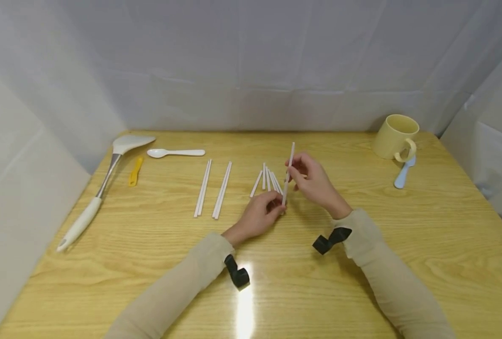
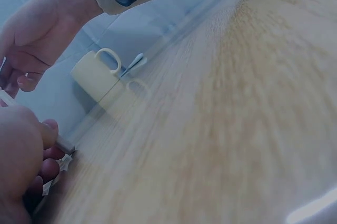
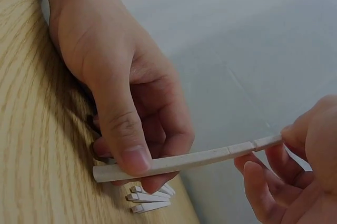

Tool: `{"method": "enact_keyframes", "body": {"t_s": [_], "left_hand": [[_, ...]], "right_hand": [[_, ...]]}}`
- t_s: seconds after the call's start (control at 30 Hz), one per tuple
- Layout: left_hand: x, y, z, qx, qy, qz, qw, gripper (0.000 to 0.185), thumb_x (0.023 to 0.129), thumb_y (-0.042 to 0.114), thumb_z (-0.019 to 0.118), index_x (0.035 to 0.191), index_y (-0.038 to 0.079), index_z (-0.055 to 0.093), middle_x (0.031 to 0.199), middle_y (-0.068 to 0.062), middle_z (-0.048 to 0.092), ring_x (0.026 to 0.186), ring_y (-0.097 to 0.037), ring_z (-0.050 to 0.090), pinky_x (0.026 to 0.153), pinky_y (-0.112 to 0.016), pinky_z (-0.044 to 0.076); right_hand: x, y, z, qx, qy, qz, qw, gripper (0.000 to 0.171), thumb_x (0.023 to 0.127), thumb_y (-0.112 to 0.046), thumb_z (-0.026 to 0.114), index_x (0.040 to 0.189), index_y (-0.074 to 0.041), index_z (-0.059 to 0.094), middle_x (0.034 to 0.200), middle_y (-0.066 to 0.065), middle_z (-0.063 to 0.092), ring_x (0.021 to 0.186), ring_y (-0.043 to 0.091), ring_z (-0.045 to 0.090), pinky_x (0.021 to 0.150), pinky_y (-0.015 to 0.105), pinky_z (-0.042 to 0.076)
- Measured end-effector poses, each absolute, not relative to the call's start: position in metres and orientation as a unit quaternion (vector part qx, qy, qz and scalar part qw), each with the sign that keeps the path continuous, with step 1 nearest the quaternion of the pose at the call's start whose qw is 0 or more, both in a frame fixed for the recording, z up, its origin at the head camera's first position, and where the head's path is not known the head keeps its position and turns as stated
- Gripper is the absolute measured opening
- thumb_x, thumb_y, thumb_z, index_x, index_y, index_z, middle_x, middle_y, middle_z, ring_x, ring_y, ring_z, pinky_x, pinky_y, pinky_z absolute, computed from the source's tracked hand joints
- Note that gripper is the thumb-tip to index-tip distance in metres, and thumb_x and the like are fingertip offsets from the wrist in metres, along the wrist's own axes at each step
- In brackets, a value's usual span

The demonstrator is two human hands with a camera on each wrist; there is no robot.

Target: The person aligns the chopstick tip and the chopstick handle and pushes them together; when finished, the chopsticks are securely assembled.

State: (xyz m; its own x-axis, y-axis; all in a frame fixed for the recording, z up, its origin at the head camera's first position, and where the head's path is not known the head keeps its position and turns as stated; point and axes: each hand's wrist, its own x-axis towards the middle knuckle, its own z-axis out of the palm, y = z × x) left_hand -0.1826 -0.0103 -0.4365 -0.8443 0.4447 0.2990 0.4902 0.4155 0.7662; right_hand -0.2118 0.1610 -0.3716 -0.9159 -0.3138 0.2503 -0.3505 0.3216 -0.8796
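Observation:
Both hands hold one white chopstick (image 1: 288, 172) tilted up off the wooden table (image 1: 361, 282) at its middle. My left hand (image 1: 273, 203) pinches its lower end, thumb on top, as the right wrist view shows on the chopstick (image 3: 184, 161). My right hand (image 1: 295, 172) pinches it higher up with the fingertips (image 3: 295, 145). Several loose white chopsticks (image 1: 267, 181) lie on the table just behind the left hand, their ends (image 3: 150, 198) showing under it. Two neat pairs of chopsticks (image 1: 202, 188) (image 1: 222, 189) lie further left.
A pale yellow mug (image 1: 394, 136) stands at the back right with a light blue spoon (image 1: 403, 174) beside it; the mug (image 2: 92, 79) also shows in the left wrist view. At the back left lie a white spoon (image 1: 176, 152), a yellow utensil (image 1: 135, 170) and a long white-handled ladle (image 1: 102, 188).

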Motion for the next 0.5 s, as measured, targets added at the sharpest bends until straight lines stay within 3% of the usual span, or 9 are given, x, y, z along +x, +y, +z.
{"method": "enact_keyframes", "body": {"t_s": [0.37, 0.5], "left_hand": [[-0.178, -0.0111, -0.4418, -0.281, -0.851, -0.441, 0.049, 0.004, 0.089, 0.007, 0.066, 0.086, 0.006, 0.063, 0.079, -0.004, 0.065, 0.07, -0.012, 0.054, 0.064, -0.022, 0.042], [-0.1789, -0.0095, -0.4426, -0.285, -0.852, -0.434, 0.072, 0.004, 0.088, 0.004, 0.066, 0.088, 0.005, 0.062, 0.08, -0.006, 0.063, 0.073, -0.015, 0.055, 0.067, -0.025, 0.044]], "right_hand": [[-0.2098, 0.1634, -0.3766, 0.244, -0.813, 0.528, 0.012, 0.01, 0.095, 0.001, 0.054, 0.099, 0.009, 0.057, 0.099, 0.026, 0.063, 0.079, 0.02, 0.064, 0.058, 0.025, 0.052], [-0.2093, 0.1643, -0.3772, 0.241, -0.805, 0.543, 0.014, 0.009, 0.095, 0.001, 0.054, 0.097, 0.009, 0.058, 0.096, 0.025, 0.063, 0.078, 0.012, 0.063, 0.058, 0.027, 0.052]]}}
